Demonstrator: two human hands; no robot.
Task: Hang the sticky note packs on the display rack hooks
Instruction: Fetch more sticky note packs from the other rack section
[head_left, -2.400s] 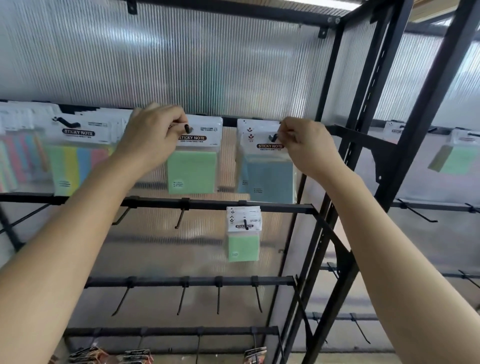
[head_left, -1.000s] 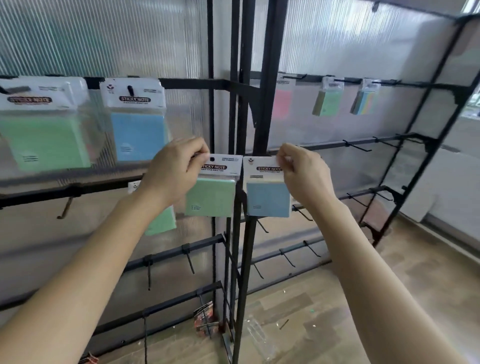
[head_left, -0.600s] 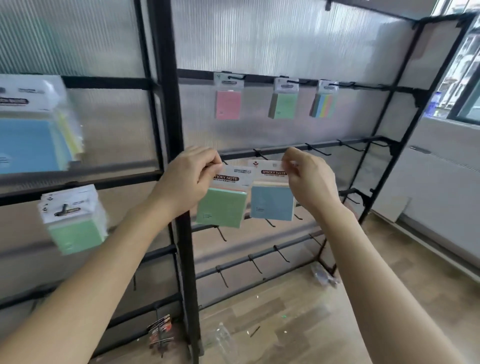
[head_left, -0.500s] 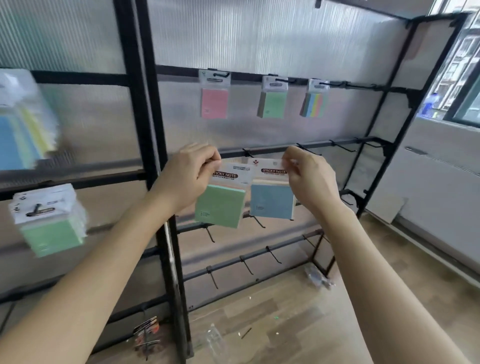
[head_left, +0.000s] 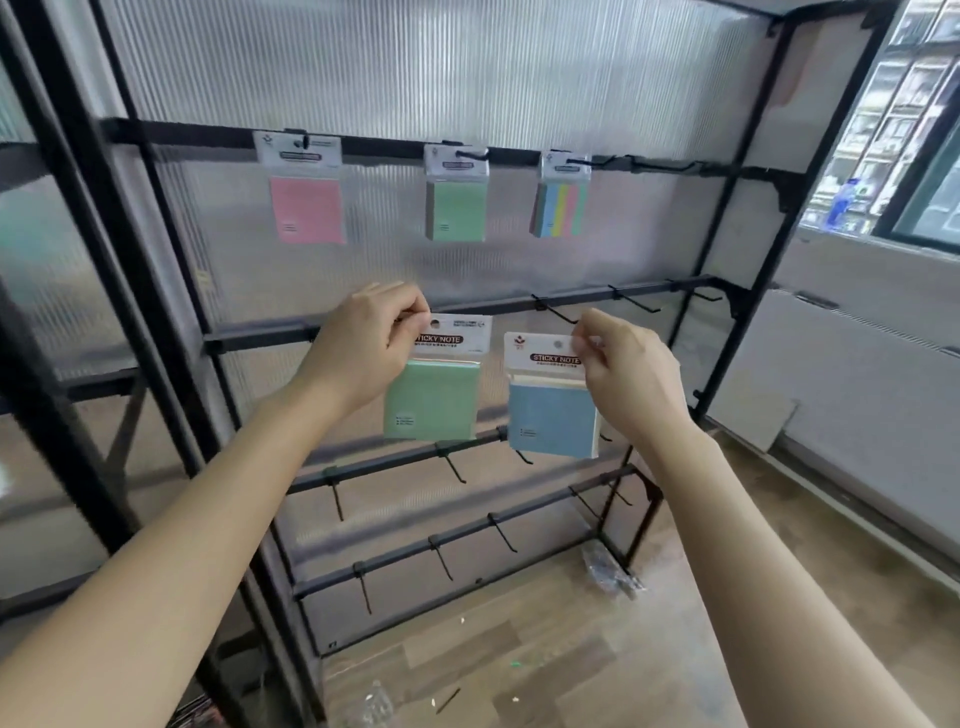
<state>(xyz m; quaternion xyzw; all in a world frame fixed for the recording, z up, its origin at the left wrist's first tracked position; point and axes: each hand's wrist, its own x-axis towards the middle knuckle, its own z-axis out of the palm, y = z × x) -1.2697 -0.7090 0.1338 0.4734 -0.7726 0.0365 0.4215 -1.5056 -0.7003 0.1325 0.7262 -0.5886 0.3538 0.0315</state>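
Plainly, I saw the left hand (head_left: 363, 348) pinching the white header card of a green sticky note pack (head_left: 434, 400) between thumb and curled fingers, with the pack dangling beneath. The right hand (head_left: 628, 374) pinched the header corner of a blue sticky note pack (head_left: 553, 415) in the same way. Both packs hung side by side with a narrow gap between them, in front of the display rack (head_left: 727, 218) and on no hook. How far in front, I could not tell.

Just above the right hand's fingertips, a bare hook (head_left: 558, 314) jutted from the second rail (head_left: 260, 332), and two more bare hooks stood further right along it. The rack's right post rose well clear of the right hand. Below the packs, the lower rails (head_left: 384, 467) carried only bare hooks.

On the top rail (head_left: 208, 136), a pink pack (head_left: 307, 208), a second green pack (head_left: 457, 208) and a striped pack (head_left: 561, 205) each hung from its own hook, well apart. Bare hooks followed to the right of the striped one.

A ribbed translucent panel (head_left: 415, 62) backed the rack. A crumpled clear wrapper (head_left: 608, 571) lay on the wooden floor (head_left: 571, 665) near the rack's foot.
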